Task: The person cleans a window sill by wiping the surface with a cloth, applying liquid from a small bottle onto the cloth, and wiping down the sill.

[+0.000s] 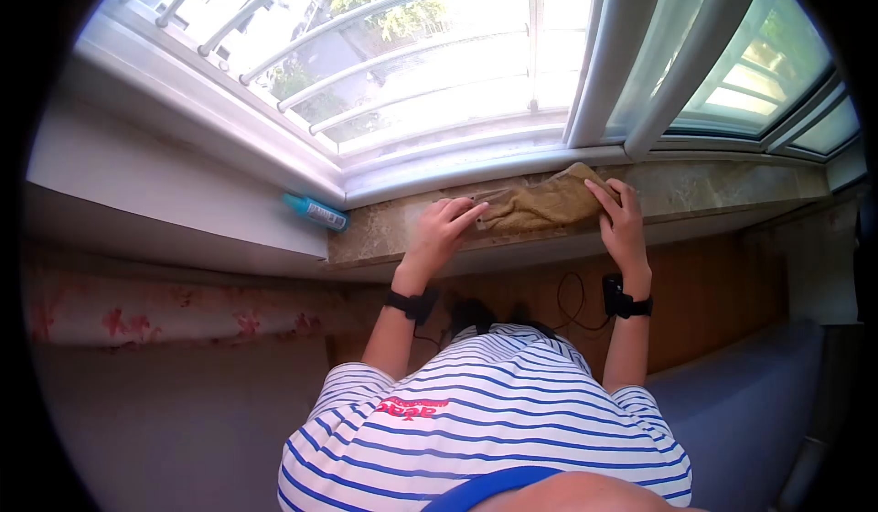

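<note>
A crumpled brown cloth (pixel 544 203) lies on the stone windowsill (pixel 370 235), stretched between both hands. At its left end, my left hand (pixel 444 230) pinches the cloth's edge between thumb and fingers. My right hand (pixel 622 217) grips the other end, its fingertips on the cloth's upper right part. Each wrist wears a black band with a small dark device. To the left of my left hand, a teal bottle (pixel 315 212) with a pale label rests on its side near the sill's left corner.
Beyond the sill is a window with metal bars (pixel 416 54). Sliding frames (pixel 690 64) stand at the right. Floral fabric (pixel 183 315) hangs at the left. A thin dark cable (pixel 583 303) loops below the sill, and a grey-blue surface (pixel 741 402) lies lower right.
</note>
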Demonstrator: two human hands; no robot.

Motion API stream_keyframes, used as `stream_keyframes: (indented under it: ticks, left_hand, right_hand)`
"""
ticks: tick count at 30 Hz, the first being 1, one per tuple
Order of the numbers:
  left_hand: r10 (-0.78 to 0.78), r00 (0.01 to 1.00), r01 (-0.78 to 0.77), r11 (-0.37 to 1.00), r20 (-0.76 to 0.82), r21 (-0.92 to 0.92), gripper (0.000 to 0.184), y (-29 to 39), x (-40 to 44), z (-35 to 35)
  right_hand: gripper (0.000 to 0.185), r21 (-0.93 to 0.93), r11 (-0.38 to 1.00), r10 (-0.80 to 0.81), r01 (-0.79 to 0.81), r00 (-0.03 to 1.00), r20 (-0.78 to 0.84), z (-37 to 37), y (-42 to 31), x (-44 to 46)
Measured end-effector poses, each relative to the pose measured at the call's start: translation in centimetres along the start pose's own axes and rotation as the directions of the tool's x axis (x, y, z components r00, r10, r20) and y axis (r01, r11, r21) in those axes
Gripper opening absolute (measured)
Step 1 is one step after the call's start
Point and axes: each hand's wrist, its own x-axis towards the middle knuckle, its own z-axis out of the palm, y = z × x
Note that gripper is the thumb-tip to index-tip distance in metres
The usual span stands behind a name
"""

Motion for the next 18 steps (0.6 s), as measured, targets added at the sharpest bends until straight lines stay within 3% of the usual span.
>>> stream_keyframes:
  ticks: [1, 2, 4, 5, 7, 9, 11, 12, 13, 14, 16, 17, 18]
  left_hand:
    - [0.013, 0.999, -0.013, 1.0, 0.044, -0.015, 0.045, -0.4, 0.4, -0.4]
    - [0.017, 0.998, -0.016, 1.0, 0.054, -0.025, 0.045, -0.4, 0.7, -0.6]
    - [0.106, 0.994, -0.104, 0.993, -0.031, 0.059, 0.046, -0.3, 0.8, -0.6]
    - [0.104, 0.994, -0.103, 0.994, -0.023, 0.048, 0.046, 0.0, 0.4, -0.4]
    - [-0.107, 0.994, 0.107, 0.992, 0.013, -0.062, 0.049, 0.4, -0.3, 0.2]
    - [-0.158, 0.987, 0.16, 0.982, 0.03, -0.103, 0.05, 0.4, -0.8, 1.2]
    - [-0.222, 0.973, 0.208, 0.96, -0.058, -0.187, 0.051, 1.0, -1.3, 1.8]
    - [-0.238, 0.97, 0.224, 0.955, -0.05, -0.193, 0.051, 1.3, -1.6, 2.1]
    - [-0.248, 0.967, 0.244, 0.968, -0.064, -0.062, 0.049, 2.0, -1.4, 2.0]
    - [-0.255, 0.964, 0.261, 0.963, -0.08, 0.073, 0.048, 2.6, -1.0, 2.0]
    - [-0.228, 0.962, 0.236, 0.971, -0.147, 0.035, 0.046, 4.0, 0.1, 2.5]
    - [-0.182, 0.96, 0.188, 0.982, -0.214, 0.006, 0.045, 4.5, 0.6, 3.0]
    - [-0.208, 0.953, 0.214, 0.977, -0.22, 0.005, 0.045, 4.9, 1.0, 3.7]
  right_hand:
    - [0.063, -0.051, 0.994, -0.095, 0.095, 0.995, 0.002, -0.9, 0.3, 0.7]
    - [0.063, -0.054, 0.995, -0.083, 0.083, 0.997, 0.007, -1.4, 0.6, 1.0]
    - [0.06, -0.302, 0.943, -0.159, 0.14, 0.986, -0.042, -2.2, 1.1, 0.7]
    - [0.06, -0.303, 0.944, -0.149, 0.133, 0.988, -0.032, -2.2, 1.5, -0.1]
    - [0.059, -0.382, 0.922, -0.043, 0.07, 0.996, 0.079, -1.2, 2.7, -1.7]
    - [0.061, -0.327, 0.945, 0.048, -0.013, 0.994, 0.099, 0.4, 3.3, -3.7]
    - [0.064, -0.268, 0.959, 0.132, -0.091, 0.982, 0.138, 0.6, 2.9, -4.0]
    - [0.06, -0.358, 0.928, 0.165, -0.109, 0.977, 0.132, 0.8, 2.4, -4.2]
    - [0.057, -0.443, 0.888, 0.195, -0.121, 0.973, 0.125, 0.9, 1.4, -4.1]
    - [0.057, -0.44, 0.891, 0.19, -0.109, 0.971, 0.145, 1.0, 0.4, -3.8]
    - [0.049, -0.383, 0.923, 0.063, -0.044, 0.997, 0.036, 1.7, -1.4, -2.2]
    - [0.049, -0.376, 0.926, 0.045, -0.021, 0.997, 0.055, 2.8, -2.2, -1.4]
    - [0.046, -0.206, 0.978, -0.001, 0.018, 0.996, 0.084, 4.0, -3.0, -0.6]
